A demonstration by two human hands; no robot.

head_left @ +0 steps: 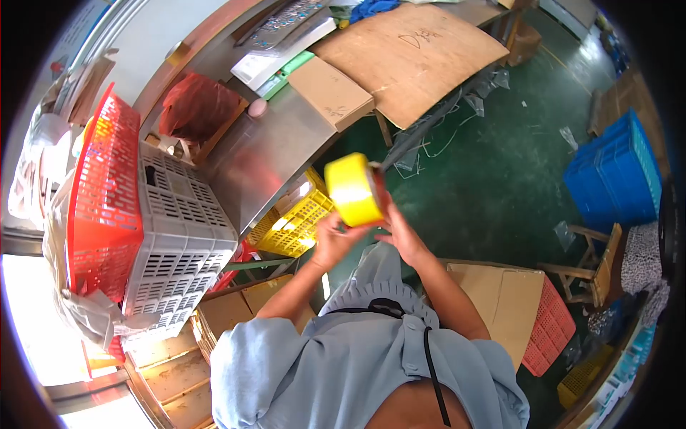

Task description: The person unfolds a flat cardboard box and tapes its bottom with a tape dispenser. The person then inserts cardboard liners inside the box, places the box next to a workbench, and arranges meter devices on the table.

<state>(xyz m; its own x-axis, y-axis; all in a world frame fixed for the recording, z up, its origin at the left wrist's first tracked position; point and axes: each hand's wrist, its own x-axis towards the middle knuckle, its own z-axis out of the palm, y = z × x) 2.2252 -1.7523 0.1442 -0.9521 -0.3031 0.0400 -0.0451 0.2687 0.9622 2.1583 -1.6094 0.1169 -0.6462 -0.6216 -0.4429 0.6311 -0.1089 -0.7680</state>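
Note:
A roll of shiny yellow tape [351,189] is held up in front of my body, slightly blurred. My left hand [334,239] grips its lower left side from below, the fingers partly behind the roll. On the roll's right side, my right hand [400,232] has its fingers against the edge near the dark core, its thumb pointing inward. Behind the roll lie the metal table's edge and the green floor [464,186].
A metal table [279,146] bears a cardboard box [330,93] and a large cardboard sheet [414,57]. Red [107,207] and white crates [179,214] stand left, a yellow crate [304,218] below the table, a blue crate [614,175] and wooden stool [597,268] right.

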